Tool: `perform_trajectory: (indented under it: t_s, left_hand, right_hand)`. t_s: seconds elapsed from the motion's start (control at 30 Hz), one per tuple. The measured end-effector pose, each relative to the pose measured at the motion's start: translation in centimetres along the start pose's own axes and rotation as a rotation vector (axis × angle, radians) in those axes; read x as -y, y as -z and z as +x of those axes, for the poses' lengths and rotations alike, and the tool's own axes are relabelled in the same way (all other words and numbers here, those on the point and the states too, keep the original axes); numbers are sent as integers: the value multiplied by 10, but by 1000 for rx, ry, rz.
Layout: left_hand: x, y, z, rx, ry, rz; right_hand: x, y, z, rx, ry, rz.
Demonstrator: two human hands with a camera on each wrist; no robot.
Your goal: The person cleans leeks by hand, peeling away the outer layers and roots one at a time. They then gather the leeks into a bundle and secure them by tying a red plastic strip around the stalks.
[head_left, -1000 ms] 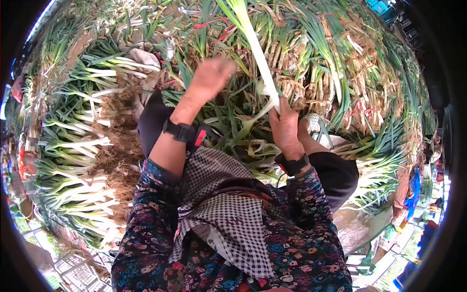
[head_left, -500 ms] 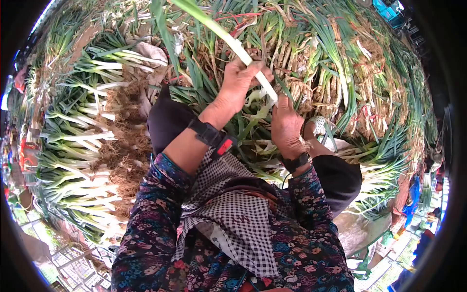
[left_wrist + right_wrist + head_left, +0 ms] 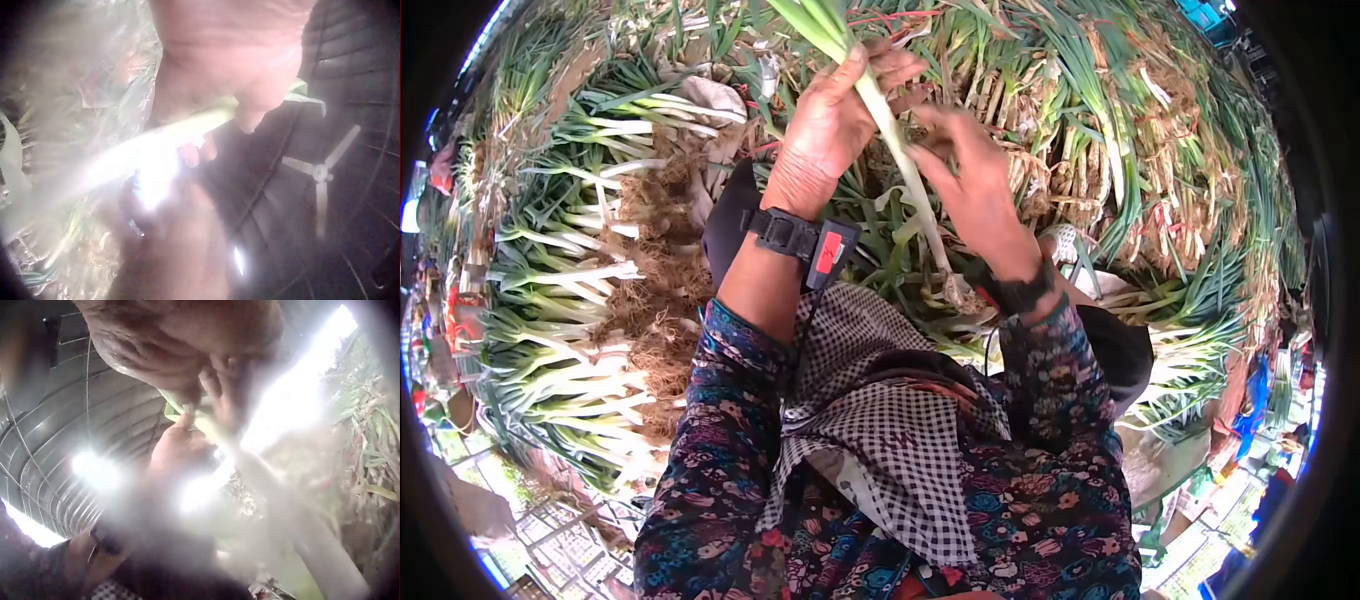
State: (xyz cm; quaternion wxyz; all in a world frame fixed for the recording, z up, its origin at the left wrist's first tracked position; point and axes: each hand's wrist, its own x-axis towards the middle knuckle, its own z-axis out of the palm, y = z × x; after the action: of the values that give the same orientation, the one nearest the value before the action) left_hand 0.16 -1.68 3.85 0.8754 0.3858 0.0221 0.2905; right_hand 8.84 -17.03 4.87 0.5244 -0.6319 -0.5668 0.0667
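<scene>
In the head view a long white-stemmed leek (image 3: 910, 175) slants in front of the person, leaves up and roots low toward the lap. The left hand (image 3: 825, 130) holds it just below the green leaves, thumb across the stem. Beside the stem is the right hand (image 3: 975, 185), slightly blurred, thumb and forefinger spread apart with their tips right at it. The left wrist view shows the pale stem (image 3: 187, 128) crossing under the left hand (image 3: 231, 56). In the right wrist view, glare and haze partly hide the stem (image 3: 269, 481) below the right hand (image 3: 187, 344).
Rows of leeks (image 3: 575, 340) lie at the left, roots (image 3: 665, 280) inward. More bundles (image 3: 1090, 150) cover the ground ahead and to the right. Loose leaves (image 3: 890, 250) lie between the knees. A checked apron (image 3: 900, 450) covers the lap.
The left hand came onto the stem, then moved up toward the leaves. The right hand has left the root end and risen along the stem. The root end now hangs lower.
</scene>
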Motion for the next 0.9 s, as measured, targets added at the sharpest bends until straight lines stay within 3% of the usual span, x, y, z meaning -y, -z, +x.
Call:
perform_trajectory:
  t_s: [0.03, 0.1, 0.17, 0.27, 0.3, 0.37, 0.43, 0.5, 0.53, 0.57, 0.63, 0.73, 0.77, 0.83, 0.9]
  left_hand:
    - [2, -1, 1, 3, 4, 0]
    - [8, -2, 0, 45, 17, 43]
    - [7, -2, 0, 44, 23, 50]
    - [2, -1, 1, 75, 23, -45]
    - [2, 0, 2, 74, 23, -48]
    - [3, -1, 5, 71, 6, -52]
    - [2, 1, 6, 80, -2, -72]
    - [-7, -4, 5, 18, -35, -8]
    - [-10, -3, 5, -22, -60, -3]
    - [-14, 4, 5, -78, -74, -11]
    - [-20, 16, 2, -192, -111, 80]
    - [-11, 23, 4, -195, -126, 0]
    - [-22, 12, 2, -378, -156, 73]
    - [-50, 33, 7, -306, -316, 147]
    - [-49, 18, 4, -298, -364, 190]
  right_hand:
    - [-8, -7, 10, -4, -3, -2]
    - [-19, -20, 24, -62, 177, -194]
    - [-20, -19, 19, -101, 104, -169]
    - [-25, -4, 3, -127, -192, 435]
    - [-30, 0, -4, -125, -194, 432]
    - [-30, 6, -15, -348, -664, 1450]
    - [-20, 5, -23, -429, -718, 1416]
    - [-19, 5, -33, -236, -554, 1191]
    - [-43, 12, -47, -112, -497, 661]
    - [-43, 18, -52, -109, -503, 659]
    - [-37, 25, -68, 244, -157, -6]
    - [-31, 25, -86, 424, -113, -86]
    - [-33, 24, -99, 518, -70, -149]
    - [-71, 21, -174, 570, -112, -190]
    - [-84, 30, -182, 669, -147, -221]
